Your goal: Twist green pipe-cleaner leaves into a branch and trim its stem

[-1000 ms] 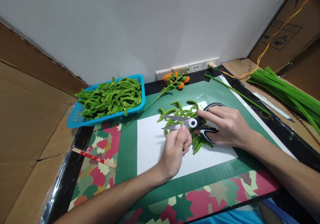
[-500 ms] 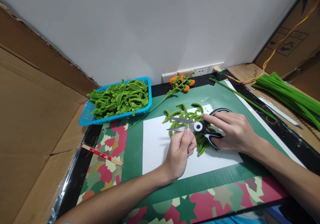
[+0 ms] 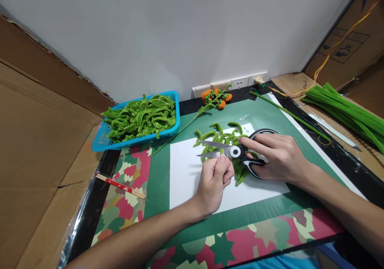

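At the centre of the frame, a green fuzzy strip (image 3: 222, 151) is pinched in the closed left hand (image 3: 214, 179), its tip showing between the parted blades of scissors (image 3: 235, 152) gripped by the right hand (image 3: 279, 155) above a white sheet (image 3: 184, 185). For a clean cut, the strip should be held steady and the thumb kept clear of the lower blade. The strip's lower part is hidden by the fist; curled green pieces (image 3: 235, 125) are partly covered by the scissors

"What room do you have there?"
"I see a pale grey wall (image 3: 180, 37) behind the black desk (image 3: 188, 107), sockets (image 3: 239, 84) low along it, cardboard (image 3: 36, 141) left, a printed carton (image 3: 339, 63) right."
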The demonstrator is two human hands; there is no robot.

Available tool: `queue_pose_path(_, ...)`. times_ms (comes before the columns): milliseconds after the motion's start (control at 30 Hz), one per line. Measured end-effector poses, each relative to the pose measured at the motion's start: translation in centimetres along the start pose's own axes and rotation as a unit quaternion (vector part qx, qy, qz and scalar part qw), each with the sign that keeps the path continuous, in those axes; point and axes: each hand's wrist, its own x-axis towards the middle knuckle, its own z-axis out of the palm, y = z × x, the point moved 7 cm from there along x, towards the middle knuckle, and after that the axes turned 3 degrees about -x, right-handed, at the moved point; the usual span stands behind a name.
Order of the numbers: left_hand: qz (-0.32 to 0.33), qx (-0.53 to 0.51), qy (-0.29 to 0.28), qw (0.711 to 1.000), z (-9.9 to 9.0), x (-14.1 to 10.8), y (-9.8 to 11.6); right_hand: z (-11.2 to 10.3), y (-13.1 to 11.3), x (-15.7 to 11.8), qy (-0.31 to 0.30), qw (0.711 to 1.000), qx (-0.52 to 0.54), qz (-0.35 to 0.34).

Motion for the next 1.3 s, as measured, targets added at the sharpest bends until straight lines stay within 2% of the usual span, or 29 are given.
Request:
queue_pose_path(567, 0.019, 0.027, -0.009, 0.999, -0.04, -0.13, 0.15, -0.53, -0.67, 0.22, -0.007, 1.0, -0.01, -0.003)
queue_pose_path(900, 0.019, -0.002, -0.021, 1.0, 0.13, -0.23, 0.03, -0.63, -0.72, -0.04, -0.002, 1.0, -0.022, -0.009)
queue_pose_path(1100, 0.028, -0.019, -0.005, 0.999, -0.08, -0.12, 0.01, -0.29, -0.7, -0.29, -0.004, 0.999, -0.024, -0.029)
queue_pose_path(1300, 0.034, -0.042, 0.001, 0.999, 0.14, -0.15, 0.13, -0.69, -0.58, 0.03, 0.008, 0.999, -0.024, -0.021)
